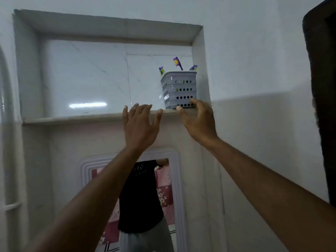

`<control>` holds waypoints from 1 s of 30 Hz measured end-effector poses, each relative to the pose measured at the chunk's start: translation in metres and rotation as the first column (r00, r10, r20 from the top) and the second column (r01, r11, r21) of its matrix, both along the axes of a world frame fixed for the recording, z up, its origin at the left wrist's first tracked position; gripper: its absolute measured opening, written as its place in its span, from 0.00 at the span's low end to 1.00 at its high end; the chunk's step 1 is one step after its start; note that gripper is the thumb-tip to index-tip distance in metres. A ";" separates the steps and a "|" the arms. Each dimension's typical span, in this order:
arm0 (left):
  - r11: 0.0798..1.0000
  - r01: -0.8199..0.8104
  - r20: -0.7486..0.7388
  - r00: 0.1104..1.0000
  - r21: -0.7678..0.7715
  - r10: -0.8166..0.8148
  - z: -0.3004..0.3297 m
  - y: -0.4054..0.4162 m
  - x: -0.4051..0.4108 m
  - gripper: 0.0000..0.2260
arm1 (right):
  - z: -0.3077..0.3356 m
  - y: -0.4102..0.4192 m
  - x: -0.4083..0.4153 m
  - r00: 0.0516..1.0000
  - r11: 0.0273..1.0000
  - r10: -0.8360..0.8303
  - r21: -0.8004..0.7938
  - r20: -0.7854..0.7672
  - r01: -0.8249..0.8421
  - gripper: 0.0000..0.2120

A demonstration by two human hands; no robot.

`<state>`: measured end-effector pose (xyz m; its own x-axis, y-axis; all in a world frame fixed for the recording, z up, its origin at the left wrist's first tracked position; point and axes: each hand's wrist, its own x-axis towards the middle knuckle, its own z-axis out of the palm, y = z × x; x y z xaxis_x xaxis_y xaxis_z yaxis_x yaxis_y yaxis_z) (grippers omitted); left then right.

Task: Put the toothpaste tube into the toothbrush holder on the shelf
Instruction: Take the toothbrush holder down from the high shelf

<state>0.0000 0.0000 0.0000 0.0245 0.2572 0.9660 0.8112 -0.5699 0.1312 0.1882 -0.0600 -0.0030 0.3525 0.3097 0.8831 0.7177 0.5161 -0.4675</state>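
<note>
Recessed marble niche fills the upper left and centre of the frame; its shelf (72,118) runs as a pale ledge across the middle.

Toothbrush holder (179,90): grey, square, rows of round holes in its sides. Stands upright at the right end of the shelf, close to the niche's right wall. Three purple toothbrushes rise above its rim: one at the left corner (161,70), a tall one in the middle (177,63), one at the right corner (193,67). Something yellow-green shows through the upper holes; too small to say what it is.

Toothpaste tube: cannot be made out for certain anywhere in view. Neither hand carries it.

Left hand (140,122): raised in centre frame, back toward the viewer, fingers spread wide apart, empty. Fingertips level with the front edge of the shelf, left of the holder, not touching the holder.

Right hand (198,120): just right of centre, fingers loosely curled and apart, gripping nothing. Fingertips (193,102) at the holder's lower right corner, thumb by its base at the ledge; actual contact hard to confirm.

Below the shelf, lower centre: a mirror (174,179) in a white ridged frame, reflecting a torso in a black shirt.

Dark door edge (321,88) at the far right.
</note>
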 end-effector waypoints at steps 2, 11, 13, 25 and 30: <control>0.997 -0.050 0.012 0.999 0.063 0.049 -0.005 0.005 0.002 0.26 | 0.004 0.011 0.001 0.998 0.998 -0.057 0.032 0.014 0.056 0.36; 0.987 -0.085 0.133 0.989 0.134 0.067 -0.007 0.018 0.016 0.24 | 0.029 0.048 -0.003 0.988 0.989 -0.145 0.012 -0.061 0.146 0.52; 0.985 -0.097 0.134 0.988 0.144 0.078 -0.008 0.020 0.017 0.24 | 0.031 0.051 -0.002 0.989 0.992 -0.120 0.031 -0.081 0.123 0.51; 0.999 -0.026 0.149 0.989 0.023 0.022 -0.005 -0.002 0.019 0.23 | 0.026 0.004 0.005 0.970 0.947 0.203 0.279 -0.131 -0.160 0.59; 0.995 0.096 0.154 0.984 -0.036 -0.089 -0.018 -0.032 0.015 0.25 | -0.007 -0.026 0.010 0.954 0.899 0.271 0.388 -0.132 -0.202 0.57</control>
<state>0.0149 -0.0317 -0.0175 -0.0960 0.3025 0.9483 0.7241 -0.6324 0.2751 0.1978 -0.0857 -0.0103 0.4714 0.0705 0.8791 0.4756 0.8191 -0.3208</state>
